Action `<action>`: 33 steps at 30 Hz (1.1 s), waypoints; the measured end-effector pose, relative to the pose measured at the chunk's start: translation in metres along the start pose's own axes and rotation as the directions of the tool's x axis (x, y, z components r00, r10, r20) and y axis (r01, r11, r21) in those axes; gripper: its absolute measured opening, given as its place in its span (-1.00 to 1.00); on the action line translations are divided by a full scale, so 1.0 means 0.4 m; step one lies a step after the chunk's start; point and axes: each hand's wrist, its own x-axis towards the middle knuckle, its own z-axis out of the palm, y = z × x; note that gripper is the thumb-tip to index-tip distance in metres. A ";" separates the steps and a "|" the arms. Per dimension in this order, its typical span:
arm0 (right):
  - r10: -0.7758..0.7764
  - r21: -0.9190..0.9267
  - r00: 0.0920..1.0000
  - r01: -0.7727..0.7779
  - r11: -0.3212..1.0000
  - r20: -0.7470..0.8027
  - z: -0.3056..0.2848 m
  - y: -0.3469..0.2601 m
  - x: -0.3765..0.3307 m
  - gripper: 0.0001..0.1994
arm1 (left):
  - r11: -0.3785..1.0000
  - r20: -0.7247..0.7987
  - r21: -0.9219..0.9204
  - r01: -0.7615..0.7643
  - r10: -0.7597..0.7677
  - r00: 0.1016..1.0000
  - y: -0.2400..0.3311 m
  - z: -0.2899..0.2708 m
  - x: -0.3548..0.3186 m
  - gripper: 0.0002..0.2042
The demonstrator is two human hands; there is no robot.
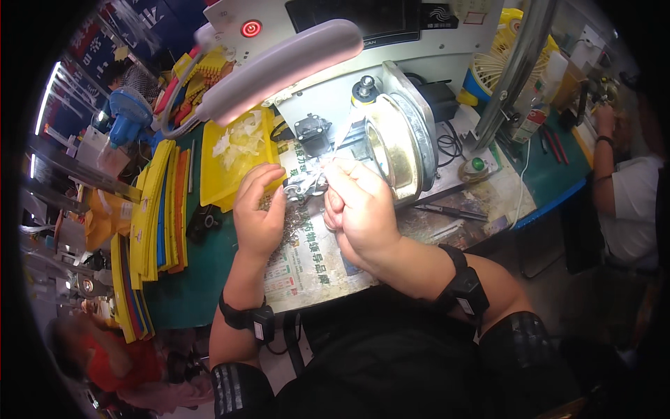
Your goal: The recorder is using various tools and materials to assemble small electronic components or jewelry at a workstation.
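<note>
My right hand [361, 202] is closed in a pinch over the work spot under the lamp. What its fingertips hold is lost in the glare; a thin whitish strip [342, 137] runs up from them. My left hand [257, 213] is open, with fingers and thumb apart, just left of a small metal fixture [305, 188]. Beyond the hands stand a black square block [313, 135] and a machine post with a dark knob [365, 89] and yellow collar. A large round metal wheel housing [401, 150] is right beside my right hand.
A pale lamp [283, 66] hangs low over the bench. At the left are a yellow tray [207, 167] with clear plastic bags, and stacked yellow strips [155, 209]. Dark tweezers [450, 211] lie at the right, near a green-capped bottle [476, 166]. Another person [631, 195] sits far right.
</note>
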 end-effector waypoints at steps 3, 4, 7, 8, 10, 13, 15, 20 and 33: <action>-0.066 -0.072 0.997 0.063 0.995 -0.041 0.000 0.010 -0.001 -0.89 | 1.000 0.011 -0.002 -0.012 0.012 1.000 0.002 -0.003 0.000 -0.79; -0.119 -0.172 0.993 0.113 0.979 -0.025 -0.010 0.016 0.000 -0.88 | 1.000 0.001 -0.014 -0.005 0.005 1.000 0.003 -0.004 0.000 -0.80; -0.191 -0.313 0.981 0.190 0.930 0.026 -0.021 0.017 0.003 -0.87 | 0.999 -0.013 -0.032 0.007 -0.008 1.000 0.001 -0.011 0.000 -0.81; -0.212 -0.353 0.976 0.218 0.910 0.057 -0.023 0.015 0.004 -0.87 | 0.999 -0.016 -0.035 0.010 -0.011 1.000 0.000 -0.012 0.000 -0.82; -0.151 -0.320 0.988 0.156 0.934 0.040 -0.018 0.002 -0.003 -0.88 | 0.999 -0.016 -0.034 0.015 -0.016 1.000 -0.002 -0.017 -0.001 -0.82; -0.103 -0.287 0.994 0.108 0.952 0.033 -0.018 -0.002 -0.002 -0.89 | 0.999 -0.006 -0.031 0.014 -0.014 1.000 -0.005 -0.019 -0.002 -0.82; -0.115 -0.289 0.992 0.123 0.950 0.043 -0.023 0.001 0.003 -0.90 | 1.000 0.002 -0.028 0.008 -0.008 1.000 -0.005 -0.018 -0.002 -0.82; -0.074 -0.120 0.997 0.076 0.990 0.021 -0.032 0.007 0.013 -0.85 | 0.999 0.004 -0.032 0.018 -0.018 1.000 0.002 -0.016 0.000 -0.82; -0.222 -0.311 0.969 0.245 0.918 0.106 -0.027 0.004 0.008 -0.79 | 0.968 0.015 -0.203 0.145 -0.145 0.989 0.011 -0.002 -0.023 -0.87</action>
